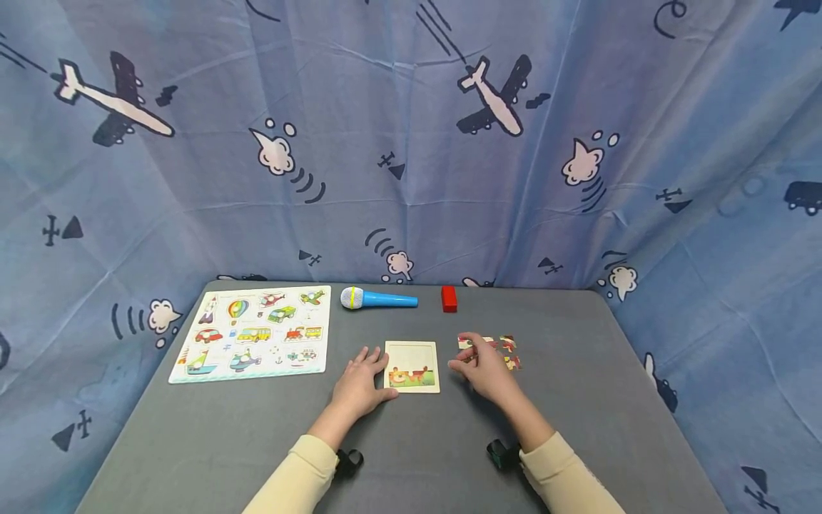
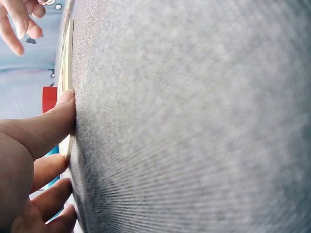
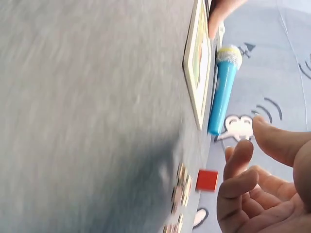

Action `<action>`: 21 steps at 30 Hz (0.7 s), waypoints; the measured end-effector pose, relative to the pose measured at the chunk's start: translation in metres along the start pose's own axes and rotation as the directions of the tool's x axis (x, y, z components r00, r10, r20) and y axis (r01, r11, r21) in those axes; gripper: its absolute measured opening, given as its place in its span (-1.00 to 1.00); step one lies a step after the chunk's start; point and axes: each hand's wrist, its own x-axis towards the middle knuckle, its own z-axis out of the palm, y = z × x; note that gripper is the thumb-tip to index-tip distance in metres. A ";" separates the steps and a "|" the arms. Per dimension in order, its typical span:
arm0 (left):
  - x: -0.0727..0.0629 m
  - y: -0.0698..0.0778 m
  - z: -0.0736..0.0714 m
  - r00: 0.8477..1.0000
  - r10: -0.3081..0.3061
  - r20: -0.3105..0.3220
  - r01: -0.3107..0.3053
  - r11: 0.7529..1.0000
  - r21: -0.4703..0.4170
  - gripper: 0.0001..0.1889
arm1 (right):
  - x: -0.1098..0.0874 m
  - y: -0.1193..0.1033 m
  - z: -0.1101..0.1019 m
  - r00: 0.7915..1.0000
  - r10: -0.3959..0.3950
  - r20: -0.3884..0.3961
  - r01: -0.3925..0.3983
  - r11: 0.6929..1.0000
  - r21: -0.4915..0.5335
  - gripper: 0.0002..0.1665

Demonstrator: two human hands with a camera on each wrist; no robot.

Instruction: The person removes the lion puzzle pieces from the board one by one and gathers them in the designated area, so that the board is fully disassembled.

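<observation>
A small square puzzle tray (image 1: pixel 412 345) with a cream border lies flat on the grey table. Printed animal pieces (image 1: pixel 411 377) fill its lower part, while the upper part is bare. My left hand (image 1: pixel 357 384) rests at the tray's left side, fingers spread; in the left wrist view its thumb (image 2: pixel 60 109) touches the tray's edge. To the right, my right hand (image 1: pixel 489 373) hovers beside loose puzzle pieces (image 1: pixel 512 363) and partly hides them. Its fingers are loosely bent, and the right wrist view shows nothing between thumb and fingertips.
A picture board (image 1: pixel 218 357) of printed vehicles lies at the left. Behind the tray are a blue toy microphone (image 1: pixel 388 300) and a red block (image 1: pixel 449 300), near the table's back edge. A patterned blue curtain (image 1: pixel 359 143) hangs behind and beside the table.
</observation>
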 end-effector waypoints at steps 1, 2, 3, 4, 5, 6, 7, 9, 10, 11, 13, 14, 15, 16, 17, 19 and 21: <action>0.000 0.000 0.000 1.000 0.001 0.004 -0.001 1.000 -0.001 -0.18 | 0.000 -0.002 0.003 1.000 -0.002 0.004 0.002 1.000 0.002 -0.29; 0.000 0.000 0.000 1.000 0.001 0.009 -0.001 1.000 -0.001 -0.18 | -0.001 -0.004 0.006 1.000 -0.005 0.006 0.005 1.000 0.002 -0.30; 0.000 -0.001 0.000 1.000 0.003 0.017 -0.003 1.000 -0.002 -0.18 | -0.001 -0.007 0.008 1.000 -0.006 0.012 0.006 1.000 0.004 -0.32; 0.001 -0.001 -0.001 1.000 0.008 0.025 -0.008 1.000 -0.003 -0.18 | -0.001 -0.009 0.011 1.000 -0.009 0.017 0.009 1.000 0.004 -0.33; 0.001 -0.002 -0.001 0.999 0.015 0.034 -0.014 1.000 -0.007 -0.19 | -0.001 -0.012 0.013 1.000 -0.011 0.024 0.010 1.000 0.007 -0.34; 0.002 -0.002 -0.002 0.999 0.021 0.045 -0.021 1.000 -0.013 -0.19 | 0.000 -0.015 0.015 1.000 -0.009 0.029 0.008 1.000 0.007 -0.35; 0.002 -0.003 -0.004 0.998 0.029 0.055 -0.028 0.999 -0.018 -0.20 | 0.000 -0.017 0.018 0.999 -0.011 0.034 0.011 1.000 0.006 -0.36; 0.004 -0.003 -0.007 0.996 0.040 0.076 -0.039 0.999 -0.023 -0.21 | 0.002 -0.021 0.022 0.999 -0.026 0.046 0.025 1.000 0.006 -0.39; 0.004 -0.004 -0.009 0.995 0.042 0.085 -0.040 0.999 -0.025 -0.22 | 0.003 -0.024 0.025 0.998 -0.031 0.051 0.031 0.999 0.007 -0.41; 0.004 -0.003 -0.010 0.995 0.042 0.093 -0.040 0.999 -0.026 -0.23 | 0.003 -0.026 0.027 0.998 -0.037 0.059 0.037 0.999 0.011 -0.43; 0.005 -0.003 -0.013 0.994 0.033 0.107 -0.030 0.999 -0.022 -0.24 | 0.005 -0.031 0.033 0.995 -0.056 0.084 0.054 0.998 0.018 -0.48; 0.005 -0.003 -0.013 0.993 0.029 0.111 -0.027 0.999 -0.018 -0.24 | 0.006 -0.032 0.037 0.993 -0.064 0.099 0.062 0.998 0.019 -0.50; 0.004 -0.003 -0.014 0.993 0.026 0.114 -0.024 1.000 -0.017 -0.24 | 0.007 -0.034 0.041 0.991 -0.067 0.115 0.065 0.998 0.017 -0.53; 0.004 -0.003 -0.014 0.993 0.025 0.115 -0.024 1.000 -0.014 -0.25 | 0.008 -0.036 0.045 0.989 -0.074 0.127 0.073 0.997 0.011 -0.55; 0.004 -0.004 -0.014 0.993 0.025 0.115 -0.024 1.000 -0.012 -0.25 | 0.009 -0.038 0.049 0.987 -0.082 0.138 0.083 0.997 0.001 -0.56; 0.004 -0.004 -0.014 0.994 0.028 0.110 -0.027 1.000 -0.008 -0.24 | 0.011 -0.040 0.057 0.982 -0.098 0.159 0.103 0.994 -0.022 -0.58; 0.004 -0.005 -0.013 0.994 0.034 0.104 -0.033 0.999 -0.007 -0.24 | 0.012 -0.042 0.064 0.976 -0.119 0.183 0.129 0.991 -0.046 -0.59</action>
